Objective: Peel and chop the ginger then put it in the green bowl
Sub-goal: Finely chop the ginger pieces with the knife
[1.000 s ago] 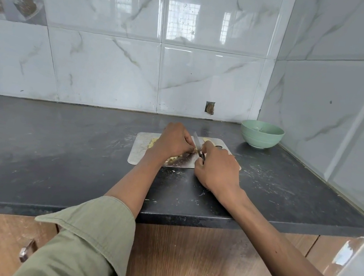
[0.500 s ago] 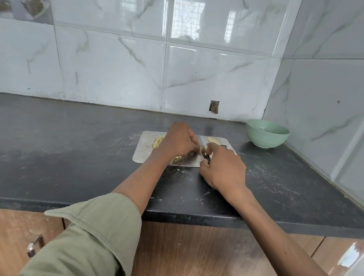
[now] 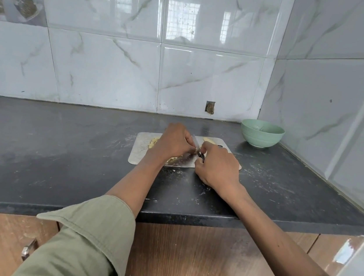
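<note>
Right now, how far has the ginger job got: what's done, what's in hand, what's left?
Done: some pale ginger lies cut on the metal board, and one peeled piece sits at its far edge. In hand: the right hand holds the knife, blade by the left hand, which is bunched over the board; what it holds is hidden. Left: nothing clearly ginger is in the green bowl, so finishing the chopping and the transfer remain.

Cutting board (image 3: 139,153) lies on the counter (image 3: 60,146), near its right end. Both hands rest on the board: left hand (image 3: 172,142) left of the knife (image 3: 196,145), right hand (image 3: 217,167) right of it. Bowl (image 3: 261,134) stands behind and right of the board, in the wall corner. Ginger pieces (image 3: 208,139) lie at the board's far edge.
</note>
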The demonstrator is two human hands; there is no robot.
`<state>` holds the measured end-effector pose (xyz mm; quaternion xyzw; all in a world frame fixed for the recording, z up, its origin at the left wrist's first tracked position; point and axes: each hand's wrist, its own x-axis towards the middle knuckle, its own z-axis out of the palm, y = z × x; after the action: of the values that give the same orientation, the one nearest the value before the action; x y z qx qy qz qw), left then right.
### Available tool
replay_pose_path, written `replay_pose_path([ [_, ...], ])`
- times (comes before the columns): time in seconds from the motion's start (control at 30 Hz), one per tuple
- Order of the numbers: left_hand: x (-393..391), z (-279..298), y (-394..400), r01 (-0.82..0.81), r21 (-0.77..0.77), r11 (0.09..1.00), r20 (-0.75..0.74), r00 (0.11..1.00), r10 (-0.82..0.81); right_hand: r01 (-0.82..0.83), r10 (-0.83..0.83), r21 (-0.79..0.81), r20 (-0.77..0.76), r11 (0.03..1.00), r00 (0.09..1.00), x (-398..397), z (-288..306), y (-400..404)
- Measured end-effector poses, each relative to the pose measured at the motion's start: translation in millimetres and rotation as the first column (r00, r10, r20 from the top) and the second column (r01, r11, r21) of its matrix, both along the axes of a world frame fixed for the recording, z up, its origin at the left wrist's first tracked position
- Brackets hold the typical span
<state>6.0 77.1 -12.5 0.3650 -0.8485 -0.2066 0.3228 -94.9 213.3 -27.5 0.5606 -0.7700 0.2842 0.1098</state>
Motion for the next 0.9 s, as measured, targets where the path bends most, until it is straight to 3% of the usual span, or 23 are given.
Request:
replay_pose_path([
  [0.37, -3.1, -1.8, 0.7, -0.005, 0.003, 1.000, -0.031, 0.999, 0.005, 0.023, -0.022, 0.038, -0.015, 0.999, 1.000, 3.8, 5.5, -0.2],
  [0.9, 2.9, 2.9, 0.7, 0.016, 0.022, 1.000, -0.006, 1.000, -0.016, 0.010, -0.009, -0.055, 0.015, 0.998, 1.000, 6.7, -5.1, 5.4],
])
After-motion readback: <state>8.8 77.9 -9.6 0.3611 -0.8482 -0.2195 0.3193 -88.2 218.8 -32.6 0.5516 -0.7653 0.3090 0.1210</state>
